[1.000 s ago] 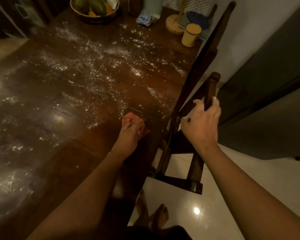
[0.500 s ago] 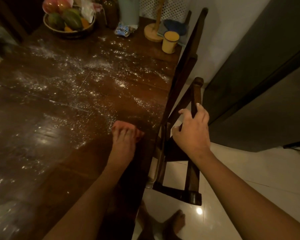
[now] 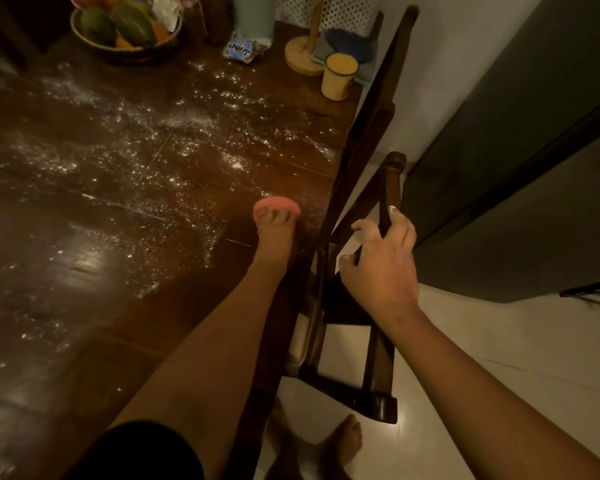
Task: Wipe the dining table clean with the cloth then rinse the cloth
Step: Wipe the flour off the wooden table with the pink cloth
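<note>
The dark wooden tabletop (image 3: 84,209) lay dusted with white powder, a wooden chair (image 3: 378,209) stood at its right edge with the right hand (image 3: 381,261) curled around its post, and the left hand (image 3: 276,233) pressed the pink cloth (image 3: 274,205) flat near that edge.
</note>
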